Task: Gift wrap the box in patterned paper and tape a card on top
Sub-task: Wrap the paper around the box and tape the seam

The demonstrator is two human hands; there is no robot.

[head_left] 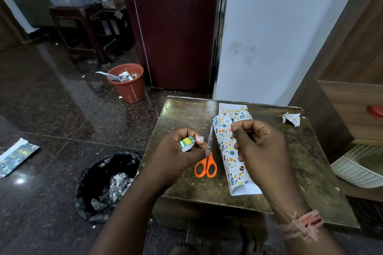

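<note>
Hand (pixel 180 151) over scuffed table (pixel 186 114)

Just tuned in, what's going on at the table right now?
A person is partway through gift wrapping. The left hand holds a small roll of tape with a short clear end pulled free. The right hand is curled above the box, which lies on the table loosely covered in patterned paper, its ends still open. Orange-handled scissors lie beside it. A card sits at the far end, not yet taped on.
</note>
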